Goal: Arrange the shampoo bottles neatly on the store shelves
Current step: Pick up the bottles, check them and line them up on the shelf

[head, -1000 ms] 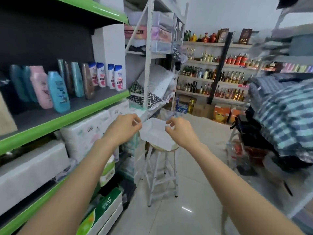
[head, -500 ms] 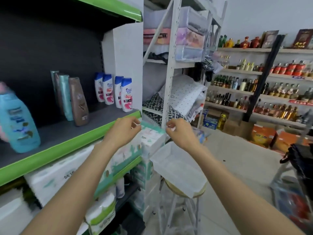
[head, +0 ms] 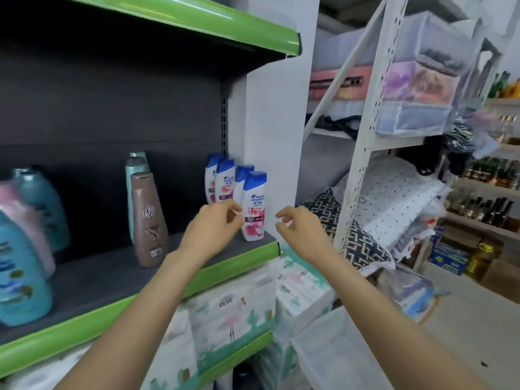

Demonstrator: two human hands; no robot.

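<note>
four white shampoo bottles [head: 254,205] with blue caps stand upright in two short rows at the right end of the green-edged shelf [head: 112,280], close to the white end panel [head: 271,108]. in the head view they sit at about 12 o'clock from the hands. the left hand [head: 213,229] reaches in from 7 o'clock, its fingers loosely curled beside the front bottle's left edge; whether the fingertips touch it i cannot tell, and it grips nothing. the right hand [head: 298,229] comes in from 5 o'clock, just right of that same bottle, in front of the white panel, fingers also loosely curled and holding nothing. the two hands are apart, with the front bottle between them.

at 9 o'clock from the hands a brown bottle [head: 147,218] stands upright, with two teal bottles [head: 135,164] lined up behind it. further toward 8 o'clock, at the frame's left edge, a light blue bottle [head: 19,274], a pink one [head: 28,220] and a teal one [head: 47,204] stand blurred. below the shelf lie packs of tissue paper [head: 242,302]. at 4 o'clock sits a clear plastic bin [head: 334,350].
</note>
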